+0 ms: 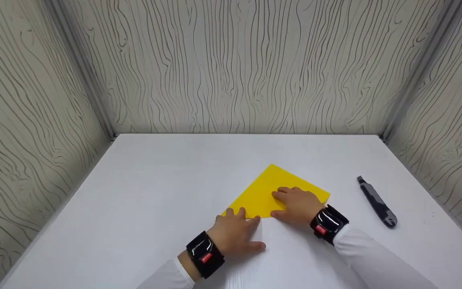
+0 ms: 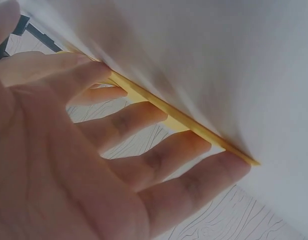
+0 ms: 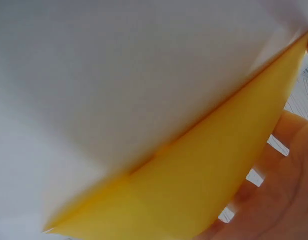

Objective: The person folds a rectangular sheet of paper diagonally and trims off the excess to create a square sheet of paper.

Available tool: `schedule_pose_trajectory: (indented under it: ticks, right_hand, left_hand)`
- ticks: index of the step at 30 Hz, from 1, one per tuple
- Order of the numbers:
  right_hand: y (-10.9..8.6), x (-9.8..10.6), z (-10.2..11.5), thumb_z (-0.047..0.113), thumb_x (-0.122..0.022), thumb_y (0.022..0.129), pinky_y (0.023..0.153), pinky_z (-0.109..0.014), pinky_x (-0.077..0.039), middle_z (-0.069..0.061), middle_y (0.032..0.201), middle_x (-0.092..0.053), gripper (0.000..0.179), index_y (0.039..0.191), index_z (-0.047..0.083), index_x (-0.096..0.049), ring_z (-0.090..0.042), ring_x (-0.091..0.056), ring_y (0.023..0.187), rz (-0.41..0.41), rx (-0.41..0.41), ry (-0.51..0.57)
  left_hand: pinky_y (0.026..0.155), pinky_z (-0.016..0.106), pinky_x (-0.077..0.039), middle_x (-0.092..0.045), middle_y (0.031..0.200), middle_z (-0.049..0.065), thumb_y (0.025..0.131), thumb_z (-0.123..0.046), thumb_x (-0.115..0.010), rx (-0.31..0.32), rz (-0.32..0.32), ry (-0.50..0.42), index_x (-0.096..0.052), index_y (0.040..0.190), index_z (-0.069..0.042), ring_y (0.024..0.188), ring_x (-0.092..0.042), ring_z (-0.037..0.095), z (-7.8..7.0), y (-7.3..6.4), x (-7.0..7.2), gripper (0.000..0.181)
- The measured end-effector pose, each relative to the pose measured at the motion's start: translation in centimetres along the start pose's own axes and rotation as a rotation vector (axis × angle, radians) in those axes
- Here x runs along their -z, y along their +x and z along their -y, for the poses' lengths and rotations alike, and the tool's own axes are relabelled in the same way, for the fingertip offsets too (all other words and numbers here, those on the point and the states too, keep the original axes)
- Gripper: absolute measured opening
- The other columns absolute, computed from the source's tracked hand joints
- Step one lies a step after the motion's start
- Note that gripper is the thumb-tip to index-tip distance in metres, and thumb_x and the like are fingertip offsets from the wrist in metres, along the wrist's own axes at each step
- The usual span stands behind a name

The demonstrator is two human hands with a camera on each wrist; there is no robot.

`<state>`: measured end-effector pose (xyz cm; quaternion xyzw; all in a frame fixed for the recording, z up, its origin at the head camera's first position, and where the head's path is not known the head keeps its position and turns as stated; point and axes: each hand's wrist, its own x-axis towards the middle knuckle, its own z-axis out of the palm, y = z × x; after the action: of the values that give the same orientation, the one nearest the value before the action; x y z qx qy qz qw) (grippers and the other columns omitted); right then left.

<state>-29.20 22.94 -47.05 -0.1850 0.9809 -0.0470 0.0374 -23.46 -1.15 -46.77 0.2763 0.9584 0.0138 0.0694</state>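
Note:
A yellow sheet of paper (image 1: 258,196), triangular in outline with its peak pointing away from me, lies on the white table. My left hand (image 1: 235,233) is at its near left corner, fingertips spread along the near edge and thumb out to the side on the table. In the left wrist view the straight fingers (image 2: 189,187) touch the thin yellow edge (image 2: 179,117). Farther right, my right hand (image 1: 298,204) rests on the paper with its fingers extended. The right wrist view has the paper's edge rising toward the camera, partly covering that hand (image 3: 289,185).
A black and grey utility knife (image 1: 377,202) lies on the table (image 1: 155,192) to the right of the paper, beyond my right wrist. Wood-grain patterned panels (image 1: 231,68) wall the table at the back and both sides.

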Motion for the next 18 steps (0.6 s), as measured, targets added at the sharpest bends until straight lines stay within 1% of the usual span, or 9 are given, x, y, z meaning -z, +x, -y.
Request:
schedule_pose_trajectory:
  ticks: [2, 5, 7, 9, 11, 12, 14, 16, 18]
  right_hand:
    - [0.0, -0.2, -0.5, 0.053, -0.072, 0.101, 0.113, -0.066, -0.051, -0.020, 0.156, -0.061, 0.069, 0.152, 0.009, -0.063, -0.047, -0.060, 0.139, 0.000, 0.015, 0.013]
    - [-0.3, -0.1, -1.1, 0.049, -0.070, 0.104, 0.119, -0.066, -0.046, -0.020, 0.160, -0.058, 0.066, 0.154, 0.008, -0.061, -0.046, -0.056, 0.144, 0.020, 0.026, 0.051]
    - [-0.6, 0.1, -1.4, 0.046, -0.069, 0.105, 0.122, -0.065, -0.043, -0.020, 0.161, -0.057, 0.064, 0.155, 0.008, -0.060, -0.045, -0.055, 0.147, 0.033, 0.033, 0.078]
    - [-0.9, 0.4, -1.6, 0.043, -0.069, 0.105, 0.123, -0.064, -0.041, -0.020, 0.162, -0.055, 0.063, 0.156, 0.007, -0.059, -0.045, -0.053, 0.149, 0.047, 0.045, 0.104]
    - [-1.1, 0.7, -2.0, 0.040, -0.068, 0.106, 0.125, -0.064, -0.039, -0.020, 0.164, -0.054, 0.061, 0.156, 0.006, -0.058, -0.045, -0.051, 0.151, 0.060, 0.061, 0.128]
    - [-1.2, 0.8, -2.2, 0.038, -0.068, 0.107, 0.125, -0.065, -0.038, -0.019, 0.165, -0.053, 0.061, 0.157, 0.006, -0.057, -0.044, -0.050, 0.152, 0.068, 0.068, 0.141]
    - [-1.4, 0.9, -2.8, 0.035, -0.067, 0.108, 0.126, -0.065, -0.036, -0.019, 0.166, -0.051, 0.060, 0.158, 0.006, -0.056, -0.045, -0.047, 0.154, 0.083, 0.094, 0.160]
    - [-1.4, 0.9, -3.4, 0.033, -0.065, 0.109, 0.128, -0.066, -0.033, -0.018, 0.168, -0.049, 0.058, 0.159, 0.006, -0.054, -0.044, -0.044, 0.156, 0.100, 0.116, 0.180]
    - [-1.5, 1.0, -3.9, 0.030, -0.064, 0.110, 0.128, -0.067, -0.031, -0.018, 0.170, -0.047, 0.056, 0.161, 0.007, -0.053, -0.045, -0.042, 0.158, 0.117, 0.139, 0.202]
  left_hand:
    - [0.103, 0.062, -0.058, -0.061, 0.157, 0.017, 0.095, -0.079, -0.062, -0.010, 0.001, 0.000, -0.059, 0.157, -0.034, 0.128, -0.061, 0.045, 0.1, 0.0, 0.0, 0.076]
    - [0.105, 0.059, -0.058, -0.062, 0.155, 0.017, 0.097, -0.078, -0.060, -0.033, 0.011, -0.019, -0.063, 0.154, -0.029, 0.126, -0.063, 0.043, 0.5, 0.0, 0.3, 0.074]
    - [0.109, 0.057, -0.056, -0.068, 0.146, 0.014, 0.099, -0.075, -0.060, -0.062, 0.006, -0.024, -0.068, 0.148, -0.024, 0.119, -0.066, 0.037, 0.9, 0.0, 0.6, 0.071]
    - [0.111, 0.054, -0.056, -0.072, 0.131, 0.010, 0.101, -0.073, -0.060, -0.082, 0.003, -0.039, -0.073, 0.137, -0.020, 0.107, -0.067, 0.031, 1.3, 0.0, 0.8, 0.066]
    - [0.107, 0.047, -0.057, -0.072, 0.117, 0.007, 0.101, -0.071, -0.061, -0.089, 0.004, -0.057, -0.078, 0.127, -0.017, 0.094, -0.064, 0.026, 1.7, 0.1, 1.1, 0.062]
    - [0.105, 0.044, -0.058, -0.072, 0.113, 0.005, 0.101, -0.070, -0.061, -0.091, 0.004, -0.066, -0.080, 0.122, -0.016, 0.089, -0.062, 0.023, 1.8, 0.1, 1.2, 0.061]
    - [0.094, 0.039, -0.059, -0.073, 0.110, 0.005, 0.101, -0.070, -0.062, -0.080, 0.006, -0.088, -0.082, 0.110, -0.014, 0.081, -0.058, 0.021, 2.0, 0.1, 1.4, 0.061]
    - [0.084, 0.036, -0.056, -0.072, 0.105, 0.005, 0.100, -0.070, -0.064, -0.070, 0.011, -0.108, -0.083, 0.102, -0.012, 0.077, -0.056, 0.020, 2.0, 0.1, 1.5, 0.061]
    - [0.082, 0.034, -0.055, -0.072, 0.102, 0.005, 0.100, -0.070, -0.065, -0.062, 0.012, -0.118, -0.082, 0.098, -0.011, 0.077, -0.056, 0.019, 2.0, 0.1, 1.5, 0.062]
